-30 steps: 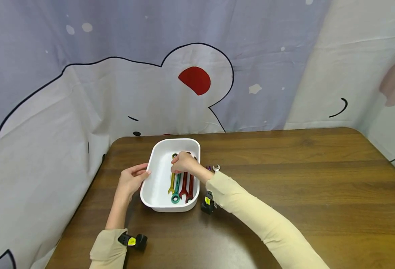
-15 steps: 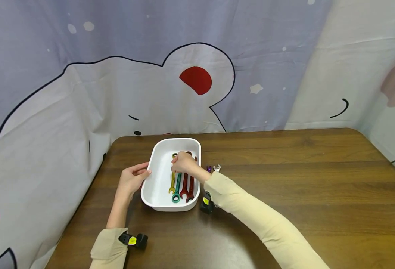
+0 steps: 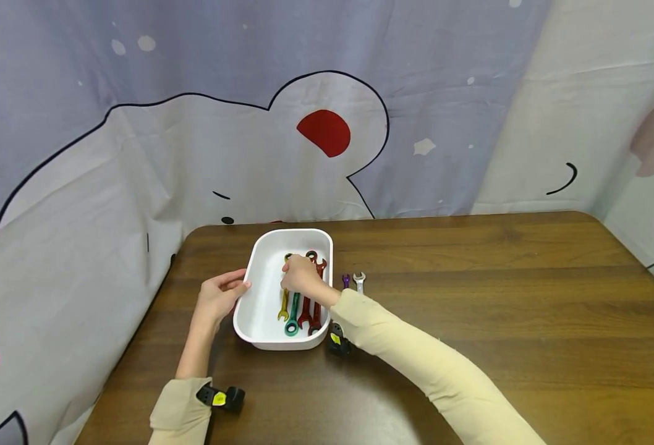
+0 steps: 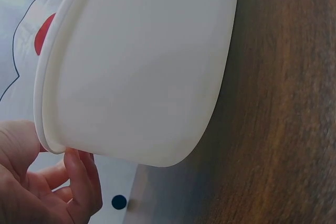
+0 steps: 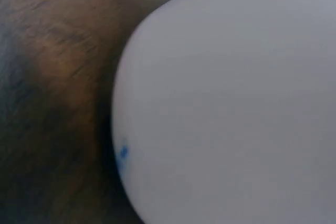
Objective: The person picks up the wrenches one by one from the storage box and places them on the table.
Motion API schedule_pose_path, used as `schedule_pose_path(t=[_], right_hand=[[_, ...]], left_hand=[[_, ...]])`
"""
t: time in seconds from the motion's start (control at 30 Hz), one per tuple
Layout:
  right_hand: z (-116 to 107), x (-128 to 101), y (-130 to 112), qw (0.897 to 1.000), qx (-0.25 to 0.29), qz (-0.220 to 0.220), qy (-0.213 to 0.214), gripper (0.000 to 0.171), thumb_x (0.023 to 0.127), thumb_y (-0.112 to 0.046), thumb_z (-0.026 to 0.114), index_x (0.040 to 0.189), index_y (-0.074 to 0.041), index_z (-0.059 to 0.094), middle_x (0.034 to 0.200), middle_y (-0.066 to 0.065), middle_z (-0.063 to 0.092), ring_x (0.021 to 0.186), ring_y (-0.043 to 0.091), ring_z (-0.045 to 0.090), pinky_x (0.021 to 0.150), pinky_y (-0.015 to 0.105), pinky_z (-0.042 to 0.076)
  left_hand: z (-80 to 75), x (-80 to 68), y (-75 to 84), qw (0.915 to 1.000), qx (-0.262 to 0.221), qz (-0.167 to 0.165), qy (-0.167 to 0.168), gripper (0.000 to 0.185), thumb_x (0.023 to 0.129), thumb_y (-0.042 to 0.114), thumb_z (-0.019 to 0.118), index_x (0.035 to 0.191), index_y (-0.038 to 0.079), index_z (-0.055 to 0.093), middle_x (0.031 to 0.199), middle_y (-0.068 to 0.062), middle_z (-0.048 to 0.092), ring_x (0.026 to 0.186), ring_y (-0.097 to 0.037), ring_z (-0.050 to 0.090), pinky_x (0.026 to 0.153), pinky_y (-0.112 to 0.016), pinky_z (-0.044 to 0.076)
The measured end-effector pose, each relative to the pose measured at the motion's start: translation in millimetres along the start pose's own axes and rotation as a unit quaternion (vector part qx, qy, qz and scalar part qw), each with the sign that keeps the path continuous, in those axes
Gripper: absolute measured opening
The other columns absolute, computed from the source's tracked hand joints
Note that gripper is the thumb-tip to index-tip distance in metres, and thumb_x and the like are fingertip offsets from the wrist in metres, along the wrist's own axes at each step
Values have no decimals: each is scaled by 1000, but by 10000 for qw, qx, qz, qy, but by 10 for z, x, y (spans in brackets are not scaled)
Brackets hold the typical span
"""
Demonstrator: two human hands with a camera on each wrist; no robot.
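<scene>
In the head view a white plastic tub (image 3: 260, 321) stands on the table. My left hand (image 3: 219, 298) pinches its left rim, thumb above and fingers below, as the left wrist view also shows. Inside, several combination wrenches lie side by side: a yellow wrench (image 3: 284, 309), a green wrench (image 3: 293, 309) and two red ones, one red wrench (image 3: 305, 309) beside the other red wrench (image 3: 317, 312). My right hand (image 3: 303, 276) reaches in over their middles with curled fingers, pinching the yellow wrench by its shaft; the fingertips are partly hidden.
Right of the tub, a purple wrench (image 3: 346, 279) and a silver wrench (image 3: 359, 279) lie on the wooden table (image 3: 499, 296), partly behind the right sleeve. A printed curtain (image 3: 221, 161) hangs behind the table. The tub's outer wall (image 5: 226, 103) fills most of the right wrist view.
My right hand has shifted slightly left and nearer, and the yellow wrench has moved a little left with it. The purple and silver wrenches show more. My left hand keeps its place.
</scene>
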State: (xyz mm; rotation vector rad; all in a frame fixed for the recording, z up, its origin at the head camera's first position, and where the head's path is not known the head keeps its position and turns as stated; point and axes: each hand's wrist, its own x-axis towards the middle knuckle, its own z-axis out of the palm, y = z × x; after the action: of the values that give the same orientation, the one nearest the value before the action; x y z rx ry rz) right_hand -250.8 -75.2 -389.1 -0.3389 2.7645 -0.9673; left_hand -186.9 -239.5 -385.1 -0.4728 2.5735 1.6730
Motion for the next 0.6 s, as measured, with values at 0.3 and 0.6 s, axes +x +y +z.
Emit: schedule_pose_path(t=[0.3,0.6], right_hand=[[77,2,10,9981,-365,-299,398,32,74,1,66,106,0,69,107,11,72,97,27,66,82,34,53],[107,-15,16,9962,-423,-498,571,34,72,3,66,106,1,69,105,13,72,96,26,67,82,33,52]], left_hand=[[-9,-4,-5,10000,-43,48,-15,43,92,15,64,132,2,57,119,-21,63,85,-9,61,64,-20,50],[-6,8,-12,10000,43,13,14,41,92,15,64,131,3,58,117,-19,64,87,-9,61,66,-20,50]])
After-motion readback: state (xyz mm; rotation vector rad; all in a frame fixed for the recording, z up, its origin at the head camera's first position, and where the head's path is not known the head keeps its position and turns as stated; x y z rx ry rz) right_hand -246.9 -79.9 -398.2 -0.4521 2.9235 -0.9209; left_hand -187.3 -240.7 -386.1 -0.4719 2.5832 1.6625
